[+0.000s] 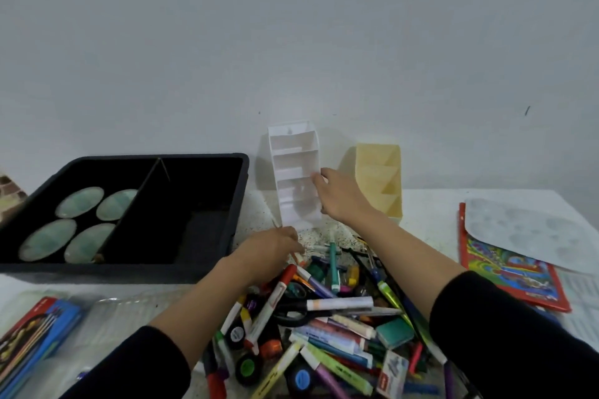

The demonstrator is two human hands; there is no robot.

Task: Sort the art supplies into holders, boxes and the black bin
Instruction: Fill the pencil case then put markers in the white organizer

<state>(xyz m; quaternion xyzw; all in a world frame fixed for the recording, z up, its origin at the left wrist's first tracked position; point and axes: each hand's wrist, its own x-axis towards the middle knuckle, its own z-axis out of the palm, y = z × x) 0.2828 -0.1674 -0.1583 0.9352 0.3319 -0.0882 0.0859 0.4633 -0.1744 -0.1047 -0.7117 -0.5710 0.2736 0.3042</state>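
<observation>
A heap of markers (327, 334) covers the near desk (431, 223), black scissors (291, 309) buried among them. The left hand (272, 248) reaches into the heap's far edge; whether its fingers hold anything is unclear. Beyond, the right hand (340, 196) grips the white holder (291, 162) by its side, thumb in front. This holder stands between the black bin (241, 178) and the yellow holder (379, 172).

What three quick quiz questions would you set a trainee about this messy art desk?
1. True or false: four oval discs lie in the left compartment of the black bin.
2. Which thing does the right hand hold? A white holder; B black bin; C red book.
3. Fill in: the yellow holder stands to the ___ of the white holder.
Key: 1 true; 2 A; 3 right.
</observation>
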